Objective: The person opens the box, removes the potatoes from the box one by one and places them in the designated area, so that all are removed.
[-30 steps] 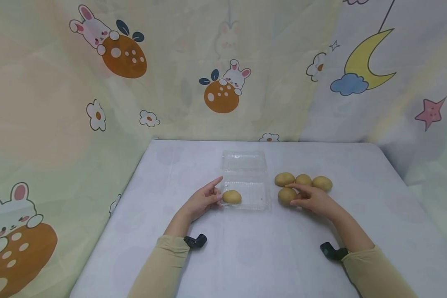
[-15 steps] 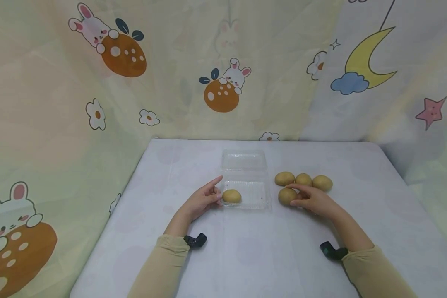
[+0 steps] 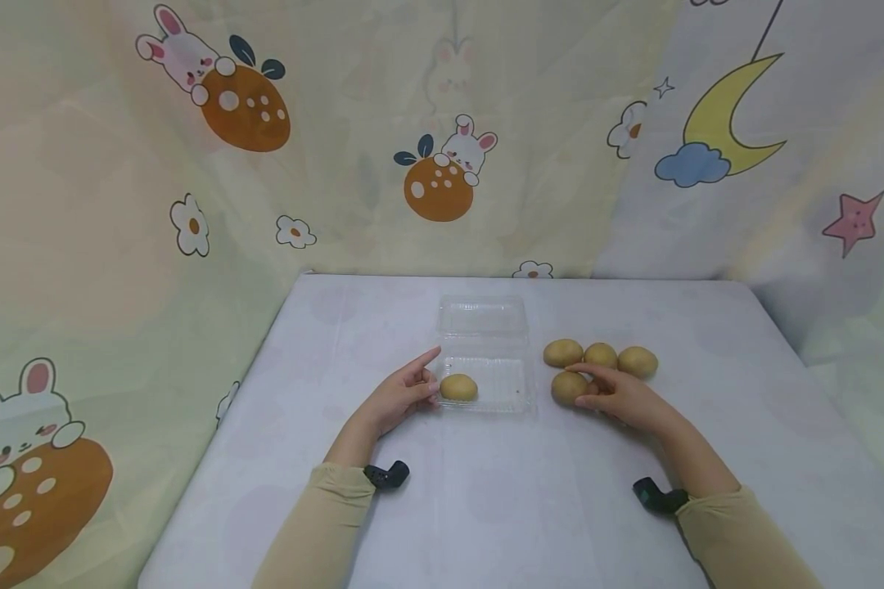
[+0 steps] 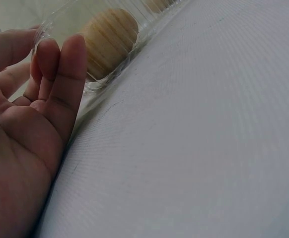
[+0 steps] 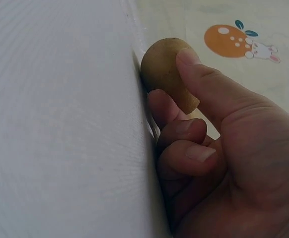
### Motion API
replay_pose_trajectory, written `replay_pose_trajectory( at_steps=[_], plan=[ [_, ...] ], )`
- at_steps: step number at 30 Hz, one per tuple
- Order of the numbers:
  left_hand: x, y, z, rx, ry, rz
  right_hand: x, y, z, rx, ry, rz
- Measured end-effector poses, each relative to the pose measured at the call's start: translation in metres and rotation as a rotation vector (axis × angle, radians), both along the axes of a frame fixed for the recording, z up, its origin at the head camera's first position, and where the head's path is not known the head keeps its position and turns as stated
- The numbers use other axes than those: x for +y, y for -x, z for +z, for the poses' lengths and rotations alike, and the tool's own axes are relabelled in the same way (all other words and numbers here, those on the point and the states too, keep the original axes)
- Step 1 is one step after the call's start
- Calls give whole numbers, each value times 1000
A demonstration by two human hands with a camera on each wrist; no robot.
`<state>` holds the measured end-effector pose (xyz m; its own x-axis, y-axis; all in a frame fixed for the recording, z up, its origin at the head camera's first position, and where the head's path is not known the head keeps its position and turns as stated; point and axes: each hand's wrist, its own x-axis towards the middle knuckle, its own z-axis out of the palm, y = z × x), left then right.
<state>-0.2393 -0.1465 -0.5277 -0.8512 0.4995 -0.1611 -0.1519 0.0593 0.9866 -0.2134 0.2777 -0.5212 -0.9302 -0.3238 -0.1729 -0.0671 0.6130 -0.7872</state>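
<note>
In the head view my left hand (image 3: 399, 399) is at the left side of an open clear plastic clamshell box (image 3: 502, 388), pinching its edge. One potato (image 3: 459, 388) lies in the left end of the box's base. Through the ribbed wall in the left wrist view that potato (image 4: 112, 39) shows close to my fingertips (image 4: 74, 44). My right hand (image 3: 622, 397) pinches another potato (image 3: 569, 388), right of the box. The right wrist view has my thumb on one side of this potato (image 5: 165, 67), other fingers curled below.
Behind the right hand, three potatoes lie in a row: a left one (image 3: 563, 353), a middle one (image 3: 600, 355) and a right one (image 3: 638, 361). The box's lid (image 3: 482, 315) lies folded back. A white cloth covers the table (image 3: 486, 507); a printed curtain (image 3: 354, 147) hangs behind.
</note>
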Motion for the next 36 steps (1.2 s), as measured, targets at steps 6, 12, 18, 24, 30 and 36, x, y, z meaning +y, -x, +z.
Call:
replay_pose_trajectory(
  at_steps=[6,12,18,24,30,36],
  plan=[
    [0,1,-1,5,9,1,-1,-1,2,2,24,10],
    [0,1,-1,-5,4,7,0,-2,3,13,65,36],
    [0,-1,0,3,-18,-1,0,-3,4,16,97,33],
    [-1,0,-1,1,-31,0,1,-2,4,11,114,23],
    [-1,0,-2,-14,-45,2,3,-1,1,11,125,28],
    [-1,0,-2,-18,-40,6,5,0,0,3,141,33]
  ],
)
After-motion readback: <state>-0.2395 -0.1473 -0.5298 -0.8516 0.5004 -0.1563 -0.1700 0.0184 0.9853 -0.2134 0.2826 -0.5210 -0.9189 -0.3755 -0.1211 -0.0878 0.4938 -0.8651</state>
